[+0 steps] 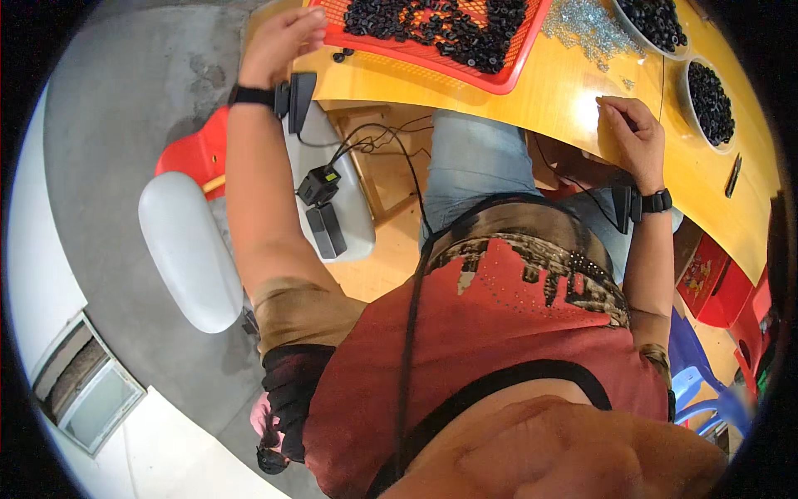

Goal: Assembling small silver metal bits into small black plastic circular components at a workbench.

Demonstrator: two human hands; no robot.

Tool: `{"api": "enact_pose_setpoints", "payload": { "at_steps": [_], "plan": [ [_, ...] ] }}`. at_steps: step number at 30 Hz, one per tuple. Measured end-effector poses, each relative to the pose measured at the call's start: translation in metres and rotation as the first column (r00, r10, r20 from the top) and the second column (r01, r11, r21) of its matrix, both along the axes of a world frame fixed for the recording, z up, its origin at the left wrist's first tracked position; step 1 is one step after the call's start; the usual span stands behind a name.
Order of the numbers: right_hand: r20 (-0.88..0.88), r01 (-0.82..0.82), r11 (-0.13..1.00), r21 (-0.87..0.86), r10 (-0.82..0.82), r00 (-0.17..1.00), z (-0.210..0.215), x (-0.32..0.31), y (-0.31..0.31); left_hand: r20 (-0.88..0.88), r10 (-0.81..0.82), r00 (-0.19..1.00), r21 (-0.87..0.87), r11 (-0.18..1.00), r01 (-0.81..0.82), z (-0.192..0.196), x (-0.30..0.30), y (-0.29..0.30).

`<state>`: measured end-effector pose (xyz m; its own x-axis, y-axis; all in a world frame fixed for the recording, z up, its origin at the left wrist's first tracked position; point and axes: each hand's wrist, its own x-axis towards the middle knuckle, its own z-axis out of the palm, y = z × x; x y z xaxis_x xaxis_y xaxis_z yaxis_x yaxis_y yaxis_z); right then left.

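Note:
My left hand (pixel 281 41) is raised at the near left corner of a red mesh tray (pixel 509 76) heaped with small black parts. Its fingers are curled, and whether they grip anything is hidden. A few loose black parts (pixel 341 56) lie on the yellow table (pixel 557 104) just beside that hand. My right hand (pixel 632 133) rests on the table's near edge with its fingers folded under and nothing visible in them. Both wrists carry a black strap with a small black box.
A pile of small silvery parts (pixel 586 29) lies right of the tray. Two bowls of black parts (pixel 658 21) (pixel 711 101) stand at the far right. A white chair (pixel 189 249) and a red stool (pixel 195 154) are at my left, blue chairs (pixel 694 387) at my right.

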<state>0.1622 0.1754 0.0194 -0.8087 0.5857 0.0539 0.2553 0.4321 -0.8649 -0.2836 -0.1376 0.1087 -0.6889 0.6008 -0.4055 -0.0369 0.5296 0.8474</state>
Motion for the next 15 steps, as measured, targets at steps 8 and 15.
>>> {"api": "enact_pose_setpoints", "payload": {
  "at_steps": [8, 15],
  "plan": [
    [-0.064, -0.005, 0.999, 0.045, 0.008, 0.998, -0.001, 0.009, -0.002, -0.226, -0.515, 0.827, -0.412, 0.82, 0.398, 0.042, 0.033, 0.121],
    [-0.088, 0.004, 0.999, 0.038, 0.0, 0.996, 0.005, 0.003, -0.012, -0.284, -0.796, 0.534, -0.536, 0.594, 0.6, 0.005, 0.038, 0.155]
  ]
}}
